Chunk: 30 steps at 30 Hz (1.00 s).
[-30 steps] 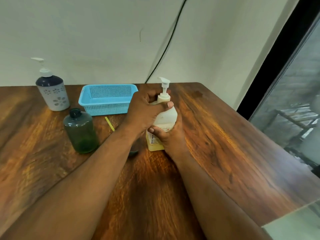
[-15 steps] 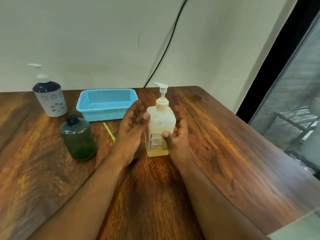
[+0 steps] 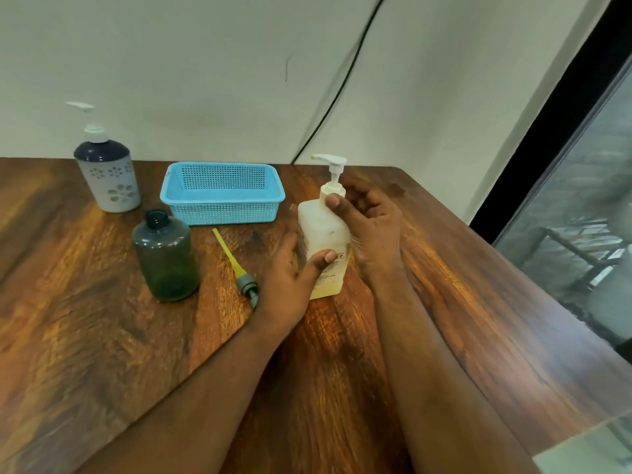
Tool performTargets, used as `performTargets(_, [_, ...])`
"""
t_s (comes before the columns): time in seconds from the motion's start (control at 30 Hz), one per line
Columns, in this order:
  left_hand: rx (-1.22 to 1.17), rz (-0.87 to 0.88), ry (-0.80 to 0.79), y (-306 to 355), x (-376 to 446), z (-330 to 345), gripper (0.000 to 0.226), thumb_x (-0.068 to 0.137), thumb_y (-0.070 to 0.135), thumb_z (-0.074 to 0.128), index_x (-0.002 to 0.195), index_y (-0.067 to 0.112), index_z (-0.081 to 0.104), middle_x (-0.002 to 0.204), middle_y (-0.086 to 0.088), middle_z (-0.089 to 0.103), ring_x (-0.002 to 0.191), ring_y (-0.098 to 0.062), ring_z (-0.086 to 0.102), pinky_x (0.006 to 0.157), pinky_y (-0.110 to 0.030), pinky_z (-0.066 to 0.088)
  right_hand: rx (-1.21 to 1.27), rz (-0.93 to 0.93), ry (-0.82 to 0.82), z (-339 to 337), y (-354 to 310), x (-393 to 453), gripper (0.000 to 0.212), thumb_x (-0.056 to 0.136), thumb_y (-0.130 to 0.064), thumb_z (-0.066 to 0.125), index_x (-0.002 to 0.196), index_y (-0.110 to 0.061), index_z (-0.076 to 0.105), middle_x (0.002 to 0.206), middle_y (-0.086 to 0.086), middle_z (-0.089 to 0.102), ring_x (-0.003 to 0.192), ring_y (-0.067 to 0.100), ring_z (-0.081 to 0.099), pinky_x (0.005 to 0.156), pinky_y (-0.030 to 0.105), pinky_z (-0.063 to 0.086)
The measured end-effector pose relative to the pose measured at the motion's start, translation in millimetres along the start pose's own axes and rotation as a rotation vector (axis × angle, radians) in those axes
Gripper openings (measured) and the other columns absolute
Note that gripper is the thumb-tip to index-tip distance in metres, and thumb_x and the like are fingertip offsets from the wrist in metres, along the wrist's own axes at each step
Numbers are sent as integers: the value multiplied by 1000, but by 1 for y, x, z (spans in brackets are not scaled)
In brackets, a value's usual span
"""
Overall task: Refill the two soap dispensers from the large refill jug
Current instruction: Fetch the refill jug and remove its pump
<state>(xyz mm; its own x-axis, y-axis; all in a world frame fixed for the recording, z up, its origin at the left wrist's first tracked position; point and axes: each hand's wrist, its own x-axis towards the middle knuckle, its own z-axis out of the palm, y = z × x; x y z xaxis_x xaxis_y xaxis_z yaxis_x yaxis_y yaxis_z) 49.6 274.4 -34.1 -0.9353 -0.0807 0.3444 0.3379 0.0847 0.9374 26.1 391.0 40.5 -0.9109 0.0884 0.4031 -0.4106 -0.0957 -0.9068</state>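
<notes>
A white square pump bottle (image 3: pixel 321 230) with a little yellowish liquid at its bottom stands upright mid-table. My left hand (image 3: pixel 290 285) wraps its lower body, thumb across the label. My right hand (image 3: pixel 369 227) is at its top, thumb pressed on the pump collar and fingers behind the neck. A dark green bottle (image 3: pixel 166 258) stands to the left with its neck uncovered. Its pump with a yellow tube (image 3: pixel 236 265) lies flat on the table between the two bottles. A white and navy flowered dispenser (image 3: pixel 106 172) stands at the back left with its pump on.
A blue plastic basket (image 3: pixel 222 195) sits at the back against the wall, behind the pump bottle. A black cable runs down the wall. The wooden table (image 3: pixel 444 302) ends at the right beside a dark-framed window.
A second ago both hands clasped the pump bottle, then they opened off it. Now my left hand holds the lower body and my right hand has gone up to the collar.
</notes>
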Motion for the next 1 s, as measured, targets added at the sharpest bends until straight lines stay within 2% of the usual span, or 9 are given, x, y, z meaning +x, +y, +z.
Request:
performTargets(0.07, [-3,12,-12,-5,1,2,87,74,72,65,148,53,24,141,10,56,129,-13,55,101,-48,51,34,8,28,-2,3,-2,14,89,-4,62,101,-8,68,79,-9,74,71,3,68,59,19,54])
performTargets(0.17, [1,13,-16,-9,2,3,94,77,68,66,154,38,22,150,6,48,137,-15,47,107,-49,46,-75,-50,85,-5,8,-5,18,94,-17,58,96,-2,69,78,-4,68,65,4,62,55,24,49])
performTargets(0.23, [9,27,5,-9,2,3,92,78,59,67,154,36,22,151,7,47,137,-11,46,108,-46,46,-124,-66,37,-4,9,-6,10,89,-19,65,98,-17,68,88,-8,69,73,1,66,60,21,53])
performTargets(0.3, [-4,32,-6,-11,2,3,90,78,55,70,154,37,24,151,8,46,137,-11,46,108,-46,46,-157,-71,16,-2,8,-5,24,81,-20,74,102,-26,65,97,-12,69,85,-1,68,68,19,56])
performTargets(0.43, [-44,-8,-38,-18,2,3,93,75,61,73,150,52,20,151,6,47,136,-19,49,105,-52,47,-112,-72,43,1,9,-6,21,85,-15,69,105,-18,66,88,-15,70,77,-3,68,61,14,52])
performTargets(0.6, [-71,-15,-12,-21,2,3,91,75,51,77,150,48,25,147,8,51,134,-12,50,104,-49,49,-79,-79,15,-1,10,-8,23,92,-12,60,115,-13,63,96,-12,69,82,0,69,63,14,53])
performTargets(0.77, [-17,-39,-35,-27,1,1,90,70,64,76,148,40,36,140,10,58,129,-15,56,99,-49,52,48,-20,-28,-1,7,-4,47,73,-16,74,117,-19,59,108,0,71,97,10,70,73,22,56])
performTargets(0.87, [26,-24,-20,-29,1,0,93,72,63,76,150,40,32,145,11,53,133,-14,51,102,-49,50,117,19,-20,-1,7,-2,40,73,-11,74,109,-22,62,103,1,72,94,13,71,73,27,57])
performTargets(1.0, [45,-3,-18,-32,3,0,93,73,61,76,151,33,34,143,7,55,133,-17,52,103,-50,49,24,5,-37,-3,9,-3,20,90,-9,61,110,-12,65,94,-7,73,85,8,71,66,21,56])
